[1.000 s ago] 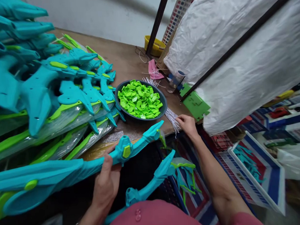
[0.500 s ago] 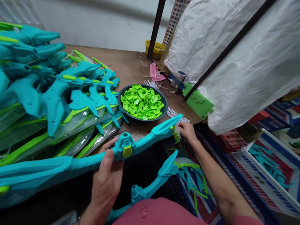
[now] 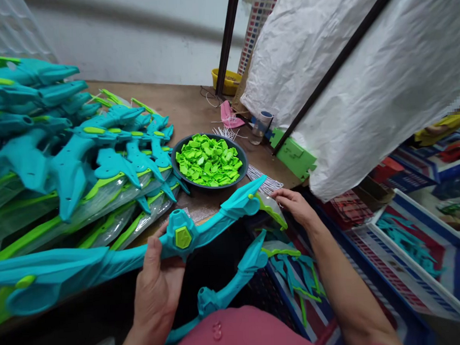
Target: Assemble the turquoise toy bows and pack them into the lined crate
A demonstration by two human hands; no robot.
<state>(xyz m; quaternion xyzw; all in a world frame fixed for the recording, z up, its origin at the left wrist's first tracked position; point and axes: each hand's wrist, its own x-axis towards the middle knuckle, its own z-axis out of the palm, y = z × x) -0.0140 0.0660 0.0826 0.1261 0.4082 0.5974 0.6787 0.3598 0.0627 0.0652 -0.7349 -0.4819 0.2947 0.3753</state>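
The teal toy bow has slid left over the worktop edge, left hand fingers clenched round its middle, right hand on its green tip, grip unclear; bending hard could snap it.

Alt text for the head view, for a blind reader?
The left hand holds a long teal toy at its middle; the right hand touches its green tip. Behind, a bowl of green pieces sits on the table.
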